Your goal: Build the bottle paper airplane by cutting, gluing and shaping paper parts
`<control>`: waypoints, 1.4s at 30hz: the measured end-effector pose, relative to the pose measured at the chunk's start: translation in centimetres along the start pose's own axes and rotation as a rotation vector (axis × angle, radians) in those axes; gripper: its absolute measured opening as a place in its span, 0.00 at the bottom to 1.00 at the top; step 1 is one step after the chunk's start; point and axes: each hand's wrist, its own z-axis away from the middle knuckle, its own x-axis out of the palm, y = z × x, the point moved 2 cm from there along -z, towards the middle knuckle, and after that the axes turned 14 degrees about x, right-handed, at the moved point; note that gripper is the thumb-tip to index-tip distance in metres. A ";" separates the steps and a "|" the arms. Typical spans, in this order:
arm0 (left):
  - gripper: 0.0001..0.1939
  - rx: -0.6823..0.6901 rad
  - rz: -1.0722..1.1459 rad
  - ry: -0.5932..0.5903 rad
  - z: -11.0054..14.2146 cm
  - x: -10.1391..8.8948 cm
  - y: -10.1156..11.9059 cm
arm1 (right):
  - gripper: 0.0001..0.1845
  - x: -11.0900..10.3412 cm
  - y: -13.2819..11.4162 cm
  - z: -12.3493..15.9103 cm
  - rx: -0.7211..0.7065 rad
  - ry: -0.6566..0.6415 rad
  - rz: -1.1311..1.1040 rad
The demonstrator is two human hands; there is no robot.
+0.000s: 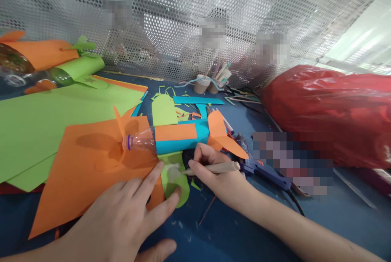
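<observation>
A plastic bottle (143,138) lies on its side, wrapped in blue paper (171,146) with an orange strip (175,132) on top. Orange paper blades stick out at its neck, and orange paper fins (217,125) at its other end. Green paper wings (165,109) extend from both sides. My left hand (131,205) is open, its fingers spread and two fingertips pressing the near green wing (180,197). In my right hand (214,164), a pale marker (224,167) is pinched, its tip at a whitish patch on that wing.
Orange (91,144) and green paper sheets (39,119) lie left, below other paper-covered bottles (45,54). A blue glue gun (269,174) with a cord lies right, near a red plastic bag (330,111). Pen cups (202,84) stand by the perforated metal screen (171,29).
</observation>
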 end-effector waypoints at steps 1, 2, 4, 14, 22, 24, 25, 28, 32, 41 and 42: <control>0.26 0.001 -0.008 -0.001 -0.1 -0.2 0.0 | 0.12 0.0 0.0 0.0 0.002 -0.002 0.000; 0.26 0.001 -0.015 0.001 -0.1 -0.4 0.0 | 0.12 0.0 0.0 0.0 0.005 -0.006 -0.005; 0.26 0.002 -0.023 0.008 -0.2 -0.5 0.0 | 0.12 0.0 0.0 0.0 0.003 -0.003 -0.018; 0.23 0.019 -0.025 0.178 0.3 1.0 -0.2 | 0.11 0.0 -0.1 0.0 0.007 -0.014 -0.020; 0.23 0.015 -0.020 0.194 0.4 1.4 -0.2 | 0.11 0.0 -0.2 0.0 0.021 -0.011 -0.012; 0.23 0.013 -0.027 0.207 0.4 1.5 -0.2 | 0.11 0.0 -0.1 0.0 0.012 -0.008 -0.015; 0.23 0.021 -0.028 0.199 0.3 1.5 -0.2 | 0.11 0.0 -0.1 0.0 0.008 -0.007 -0.013; 0.22 0.035 -0.040 0.186 0.2 1.2 -0.3 | 0.11 0.0 0.0 -0.1 0.015 -0.008 -0.002; 0.22 0.026 -0.050 0.213 0.1 1.0 -0.4 | 0.11 0.0 -0.1 0.0 0.022 -0.006 -0.008; 0.23 -0.003 -0.028 0.149 0.5 1.4 0.1 | 0.11 0.0 -0.4 0.2 0.027 -0.014 -0.019; 0.23 -0.001 -0.026 0.142 0.5 1.3 0.1 | 0.11 0.0 -0.4 0.2 0.028 -0.014 -0.017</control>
